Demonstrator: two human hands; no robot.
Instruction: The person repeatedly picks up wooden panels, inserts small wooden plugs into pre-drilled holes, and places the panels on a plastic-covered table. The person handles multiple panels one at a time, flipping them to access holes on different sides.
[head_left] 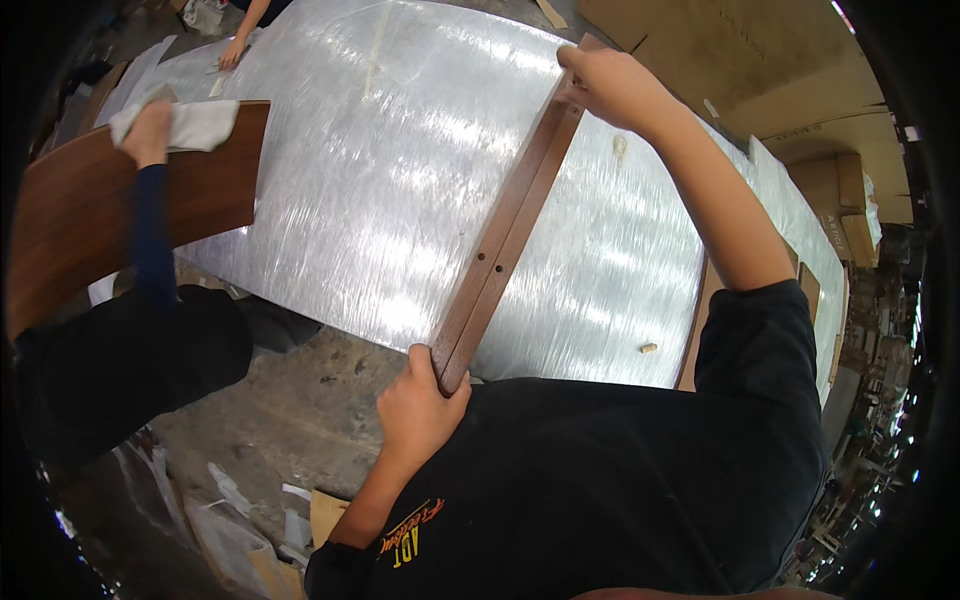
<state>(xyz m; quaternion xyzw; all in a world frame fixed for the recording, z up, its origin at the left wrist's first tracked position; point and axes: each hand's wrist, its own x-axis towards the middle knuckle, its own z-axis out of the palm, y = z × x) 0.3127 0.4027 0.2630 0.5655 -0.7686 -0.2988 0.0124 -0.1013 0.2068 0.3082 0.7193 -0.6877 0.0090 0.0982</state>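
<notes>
Two long dark-brown wooden strips [512, 215] lie side by side, slanting across the table covered in shiny clear film [330, 190]. Dark round holes show in them near the middle and toward the far end. My left hand [420, 408] is closed around their near ends, at the table's front edge. At the far end my right hand [615, 88] grips the strips, its fingertips partly hidden. On the film to the right of the strips lie a small tan plug-like piece [648, 348] and, farther off, a pale little lump [620, 148].
At left a co-worker's hand [150, 130] presses a white cloth [205, 125] on a curved brown wooden panel [200, 195]. Another person's hand [232, 53] rests at the far-left table edge. Cardboard [740, 70] stands at far right; brown boards [697, 325] lie beside my right arm.
</notes>
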